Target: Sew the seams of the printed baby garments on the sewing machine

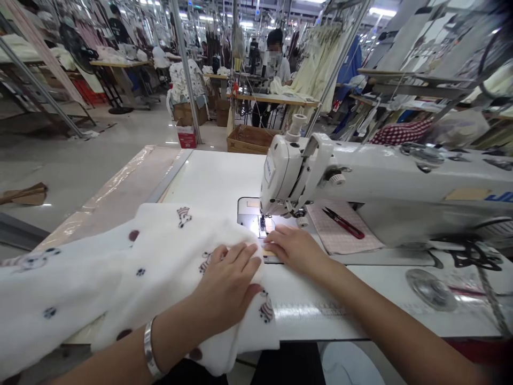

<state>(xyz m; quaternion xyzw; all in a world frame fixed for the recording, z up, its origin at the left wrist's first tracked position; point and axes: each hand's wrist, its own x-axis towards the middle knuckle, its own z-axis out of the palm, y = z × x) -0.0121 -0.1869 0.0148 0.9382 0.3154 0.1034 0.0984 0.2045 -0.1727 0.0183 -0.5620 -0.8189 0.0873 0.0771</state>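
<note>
White plush fabric (172, 235) printed with small striped animals and dark spots spreads over the left of the sewing table, its right edge by the presser foot (263, 223). My left hand (230, 283) lies on this fabric, fingers stretched flat near the edge, thumb apart. Just in front of the needle area, my right hand (294, 248) has thumb and fingers closed at the fabric's edge; the exact pinch is partly hidden. Above both hands stands the white sewing machine (288, 171), its lamp lighting the needle plate (250, 206).
Red-handled thread snips (343, 223) rest on a pink checked cloth (326, 238) under the machine arm. A clear round disc (430, 289) lies at the right. Behind the table are a cardboard box (250, 140), a metal pole (186, 69) and a person (280, 67) at another machine.
</note>
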